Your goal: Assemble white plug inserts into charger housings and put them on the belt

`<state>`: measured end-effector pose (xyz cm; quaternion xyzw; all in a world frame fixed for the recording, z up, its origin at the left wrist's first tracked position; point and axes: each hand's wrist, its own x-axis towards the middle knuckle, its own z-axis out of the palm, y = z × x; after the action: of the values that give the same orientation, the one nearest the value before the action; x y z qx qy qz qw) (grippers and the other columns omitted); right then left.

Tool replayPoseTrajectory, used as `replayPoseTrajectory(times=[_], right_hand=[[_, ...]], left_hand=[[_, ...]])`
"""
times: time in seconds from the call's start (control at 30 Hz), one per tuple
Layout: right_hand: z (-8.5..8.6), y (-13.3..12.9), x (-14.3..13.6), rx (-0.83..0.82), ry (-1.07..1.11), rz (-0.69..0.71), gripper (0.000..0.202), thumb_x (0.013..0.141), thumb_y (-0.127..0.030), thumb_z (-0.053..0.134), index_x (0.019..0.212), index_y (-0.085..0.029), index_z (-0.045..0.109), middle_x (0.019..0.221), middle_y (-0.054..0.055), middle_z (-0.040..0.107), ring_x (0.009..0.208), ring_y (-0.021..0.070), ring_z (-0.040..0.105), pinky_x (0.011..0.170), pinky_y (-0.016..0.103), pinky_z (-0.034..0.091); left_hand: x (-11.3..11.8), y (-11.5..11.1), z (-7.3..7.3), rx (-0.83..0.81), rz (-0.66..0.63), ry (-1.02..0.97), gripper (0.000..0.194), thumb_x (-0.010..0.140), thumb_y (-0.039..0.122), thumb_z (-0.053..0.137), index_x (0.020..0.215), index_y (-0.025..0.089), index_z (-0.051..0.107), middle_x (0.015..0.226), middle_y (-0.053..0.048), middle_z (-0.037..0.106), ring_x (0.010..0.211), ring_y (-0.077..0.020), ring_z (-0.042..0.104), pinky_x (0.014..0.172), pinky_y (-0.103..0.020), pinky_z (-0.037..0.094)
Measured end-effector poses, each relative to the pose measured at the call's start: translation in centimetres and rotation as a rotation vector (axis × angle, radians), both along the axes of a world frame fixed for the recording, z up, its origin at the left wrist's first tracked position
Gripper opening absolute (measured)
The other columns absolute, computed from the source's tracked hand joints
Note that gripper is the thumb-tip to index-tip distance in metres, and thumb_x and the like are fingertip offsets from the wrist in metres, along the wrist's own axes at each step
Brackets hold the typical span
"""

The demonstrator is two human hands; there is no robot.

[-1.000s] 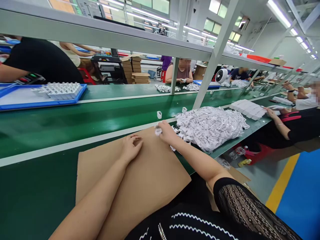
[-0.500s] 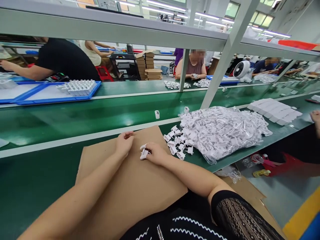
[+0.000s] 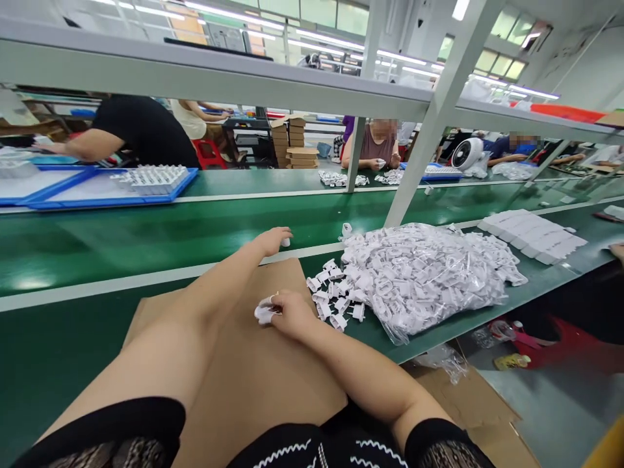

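Left hand (image 3: 273, 241) moved forward, white piece (image 3: 285, 242) partly hidden

Factory assembly hall — green conveyor line (image 3: 97, 250), seated workers (image 3: 377, 146), strip lights (image 3: 326, 47)

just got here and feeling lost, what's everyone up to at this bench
The person's left hand reaches over the green belt, fingers at a small white piece. The right hand holds white plastic parts above the cardboard. A bag of similar parts lies to the right. Across the belt, another person handles a white piece too.
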<state>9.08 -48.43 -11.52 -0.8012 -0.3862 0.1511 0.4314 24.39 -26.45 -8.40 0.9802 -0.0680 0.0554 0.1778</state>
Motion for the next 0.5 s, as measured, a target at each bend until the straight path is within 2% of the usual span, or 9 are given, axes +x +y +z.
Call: replayPoseTrajectory(times=[0.1,0.17,0.23,0.3,0.4,0.5], right_hand=[[-0.4,0.4,0.9,0.179,0.137,-0.068,0.028,0.075,-0.008,0.072,0.100,-0.021,0.076,0.107,0.004,0.074,0.094,0.0160,0.070,0.089,0.026,0.056],[-0.3,0.8,1.6,0.367,0.310,-0.151,0.025,0.074,-0.018,0.080,0.098,-0.019,0.075,0.101,0.005,0.075,0.090,0.0166,0.071,0.087,0.028,0.057],[0.0,0.9,2.3,0.514,0.464,-0.235,0.034,0.070,-0.034,0.086,0.097,-0.018,0.073,0.094,0.005,0.076,0.085,0.0175,0.071,0.081,0.029,0.059],[0.5,0.9,3.0,0.585,0.562,-0.273,0.044,0.066,-0.042,0.087,0.100,-0.018,0.073,0.095,0.006,0.077,0.084,0.0176,0.070,0.072,0.027,0.057],[1.1,0.7,3.5,0.610,0.697,-0.246,0.047,0.064,-0.041,0.085,0.105,-0.019,0.074,0.102,0.006,0.077,0.087,0.0161,0.070,0.070,0.023,0.054],[1.3,0.7,3.1,0.564,0.747,-0.168,0.046,0.066,-0.042,0.084,0.105,-0.020,0.073,0.109,0.006,0.076,0.093,0.0167,0.070,0.079,0.027,0.057]], left_hand=[[-1.4,0.9,0.4,0.004,0.036,-0.038,0.031,0.074,0.034,0.066,0.098,0.017,0.075,0.118,-0.017,0.064,0.110,-0.0317,0.064,0.105,-0.045,0.050],[-3.8,1.8,0.8,-0.006,0.050,-0.065,0.035,0.077,0.040,0.065,0.102,0.019,0.074,0.114,-0.014,0.064,0.107,-0.0300,0.063,0.103,-0.043,0.050],[-7.4,2.2,1.1,-0.052,0.039,-0.104,0.039,0.081,0.047,0.063,0.107,0.020,0.073,0.113,-0.012,0.064,0.105,-0.0282,0.063,0.100,-0.040,0.050],[-11.8,1.9,1.2,-0.131,0.038,-0.140,0.041,0.082,0.053,0.063,0.105,0.021,0.073,0.107,-0.010,0.066,0.099,-0.0262,0.063,0.093,-0.038,0.051],[-18.5,-0.1,0.8,-0.273,0.093,-0.112,0.037,0.081,0.051,0.066,0.100,0.021,0.074,0.095,-0.006,0.067,0.085,-0.0218,0.061,0.077,-0.033,0.049],[-23.0,-2.7,-0.4,-0.401,0.166,-0.076,0.036,0.081,0.051,0.068,0.098,0.021,0.075,0.087,-0.005,0.065,0.078,-0.0197,0.059,0.069,-0.031,0.045]])
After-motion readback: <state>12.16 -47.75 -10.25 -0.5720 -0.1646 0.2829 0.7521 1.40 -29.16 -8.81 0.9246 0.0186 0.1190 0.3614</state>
